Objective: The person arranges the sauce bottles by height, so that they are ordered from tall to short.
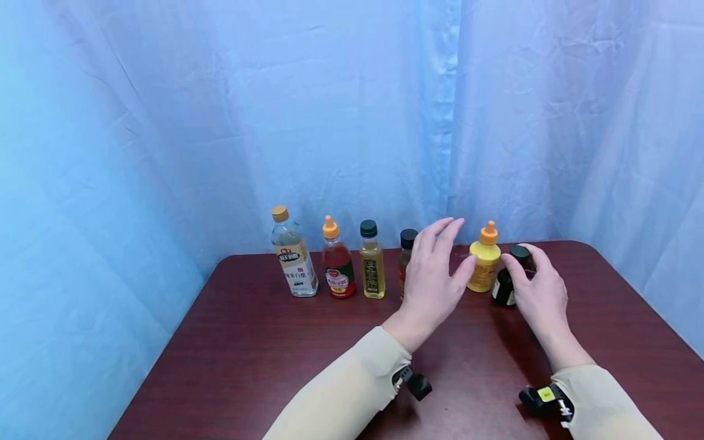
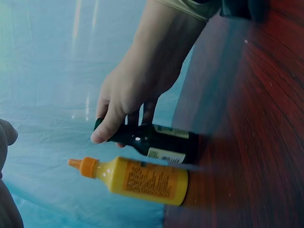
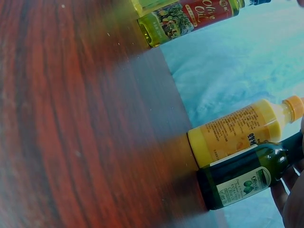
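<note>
My right hand (image 1: 541, 296) holds a dark green olive oil bottle (image 3: 242, 183) by its neck, just below the cap. In the left wrist view the thumb lies on the near side of that neck, with fingers behind it. The bottle stands upright at the right of the row, its base at the table. Beside it, on its left, stands a yellow squeeze bottle (image 1: 484, 266) with an orange nozzle cap. My left hand (image 1: 431, 275) is raised with fingers spread and holds nothing. It partly covers a black-capped olive oil bottle with a red label (image 3: 190, 20).
Farther left in the row stand a small green-capped oil bottle (image 1: 373, 263), a red sauce bottle (image 1: 338, 269) with an orange nozzle, and a tall clear vinegar bottle (image 1: 297, 263). All are near the back edge of the dark wooden table (image 1: 275, 360). Blue curtains (image 1: 341, 122) hang behind.
</note>
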Available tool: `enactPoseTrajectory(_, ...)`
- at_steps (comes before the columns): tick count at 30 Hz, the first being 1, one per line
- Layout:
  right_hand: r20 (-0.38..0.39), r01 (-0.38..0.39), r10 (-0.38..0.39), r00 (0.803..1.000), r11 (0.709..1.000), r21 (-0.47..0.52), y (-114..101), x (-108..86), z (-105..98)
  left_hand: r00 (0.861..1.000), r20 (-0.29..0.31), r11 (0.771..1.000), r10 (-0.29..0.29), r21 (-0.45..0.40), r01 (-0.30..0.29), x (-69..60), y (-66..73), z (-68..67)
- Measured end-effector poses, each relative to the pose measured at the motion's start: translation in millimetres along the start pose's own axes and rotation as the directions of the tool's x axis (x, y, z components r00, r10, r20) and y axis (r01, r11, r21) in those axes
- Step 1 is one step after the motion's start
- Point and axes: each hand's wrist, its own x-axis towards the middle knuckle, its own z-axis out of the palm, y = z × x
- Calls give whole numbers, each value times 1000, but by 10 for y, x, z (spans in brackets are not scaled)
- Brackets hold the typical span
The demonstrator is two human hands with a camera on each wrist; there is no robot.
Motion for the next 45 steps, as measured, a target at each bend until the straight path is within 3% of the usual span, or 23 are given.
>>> enactPoseTrajectory(5, 5, 9, -9, 1000, 1000, -14, 2, -11, 12, 989, 90, 993, -114, -2, 115, 54, 11, 174)
enactPoseTrajectory(12, 10, 17, -16, 1000, 1000, -19, 5, -50, 21, 947, 176, 962, -269, -4, 274, 135, -36, 439)
enactPoseTrajectory(19, -6, 25, -25, 1000, 1000, -12, -1, -33, 5, 911, 209, 933, -355, 14, 360, 250, -124, 654)
enactPoseTrajectory(25, -2, 14, -14, 1000, 1000, -10, 21, -52, 1, 875, 237, 904, -422, 28, 427, 276, -154, 791)
enactPoseTrajectory(31, -9, 17, -17, 1000, 1000, -2, 14, -37, 3, 853, 238, 882, -464, 33, 471, 306, -165, 884)
enactPoseTrajectory(36, -12, 30, -30, 999, 1000, -5, -21, -9, -4, 842, 231, 870, -488, 49, 490, 354, -197, 946)
enactPoseTrajectory(45, -13, 25, -25, 1000, 1000, 1, -21, -9, -7, 852, 236, 882, -467, 57, 468, 361, -220, 1048)
